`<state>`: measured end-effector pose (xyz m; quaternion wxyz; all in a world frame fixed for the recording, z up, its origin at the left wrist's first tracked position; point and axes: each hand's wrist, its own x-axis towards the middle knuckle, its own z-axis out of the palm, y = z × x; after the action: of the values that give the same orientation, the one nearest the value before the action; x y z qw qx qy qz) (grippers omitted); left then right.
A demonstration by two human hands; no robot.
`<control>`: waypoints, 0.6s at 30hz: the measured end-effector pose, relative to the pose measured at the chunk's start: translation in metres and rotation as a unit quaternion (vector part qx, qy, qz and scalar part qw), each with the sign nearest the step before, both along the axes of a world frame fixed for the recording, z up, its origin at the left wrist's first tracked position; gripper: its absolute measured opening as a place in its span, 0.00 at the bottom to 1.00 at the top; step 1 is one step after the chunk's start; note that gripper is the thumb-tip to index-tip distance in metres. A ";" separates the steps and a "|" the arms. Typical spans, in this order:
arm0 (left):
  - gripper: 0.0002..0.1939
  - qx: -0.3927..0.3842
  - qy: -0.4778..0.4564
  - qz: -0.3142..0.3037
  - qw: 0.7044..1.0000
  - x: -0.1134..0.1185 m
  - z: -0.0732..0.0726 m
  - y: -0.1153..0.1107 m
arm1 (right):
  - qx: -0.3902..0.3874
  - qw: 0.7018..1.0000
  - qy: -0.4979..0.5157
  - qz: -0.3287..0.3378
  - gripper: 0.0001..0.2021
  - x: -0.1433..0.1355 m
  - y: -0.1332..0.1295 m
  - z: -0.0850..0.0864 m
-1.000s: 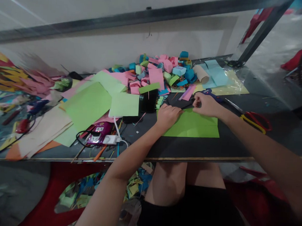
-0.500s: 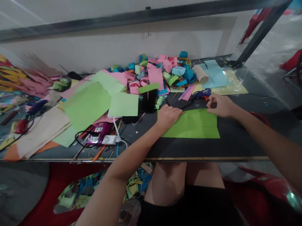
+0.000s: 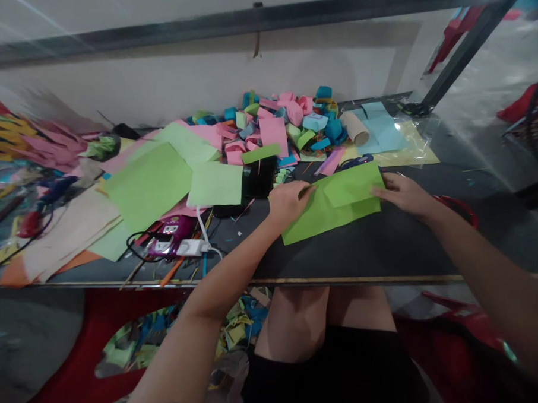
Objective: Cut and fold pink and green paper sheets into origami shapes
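Observation:
A bright green sheet of paper (image 3: pixel 310 221) lies tilted over the dark tabletop in front of me, with its right part folded back over itself. My left hand (image 3: pixel 289 202) is closed on the sheet's upper left edge. At the other end, my right hand (image 3: pixel 400 194) pinches the right edge, thumb in front and fingers behind. Just behind the sheet lies a dark blue tool (image 3: pixel 357 162), partly covered by the paper. To the right of my right hand is a red ring-like handle (image 3: pixel 458 208), partly hidden by my forearm.
A heap of folded pink, blue and green paper pieces (image 3: pixel 281 125) sits against the wall, beside a cardboard tube (image 3: pixel 355 128). Loose green sheets (image 3: pixel 149 187), a purple power strip (image 3: pixel 172 233) and cables lie to the left. The table's front edge (image 3: pixel 359 279) runs above my knees.
My right hand has taken hold of the green paper's right edge. The sheet has turned, its right side lifting away from me, and its right part is now folded over. My left hand has curled more.

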<state>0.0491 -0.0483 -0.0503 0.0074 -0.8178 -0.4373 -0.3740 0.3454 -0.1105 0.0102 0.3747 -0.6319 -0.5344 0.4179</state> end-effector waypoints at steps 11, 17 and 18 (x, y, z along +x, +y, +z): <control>0.57 -0.111 0.046 -0.200 0.972 0.016 0.023 -0.020 | 0.015 0.992 0.127 0.013 0.24 -0.046 -0.001 -0.001; 0.64 -0.195 -0.028 -0.261 0.945 0.045 0.034 -0.044 | 0.112 0.987 0.111 -0.043 0.33 -0.071 0.001 -0.004; 0.61 -0.209 -0.044 -0.258 0.942 0.047 0.037 -0.045 | 0.115 0.984 0.131 -0.044 0.35 -0.072 0.002 -0.006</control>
<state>0.0960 -0.0930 -0.0130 -0.2795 -0.8683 -0.2799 -0.2993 0.2730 -0.1080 0.0045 0.5300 -0.5471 -0.4968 0.4159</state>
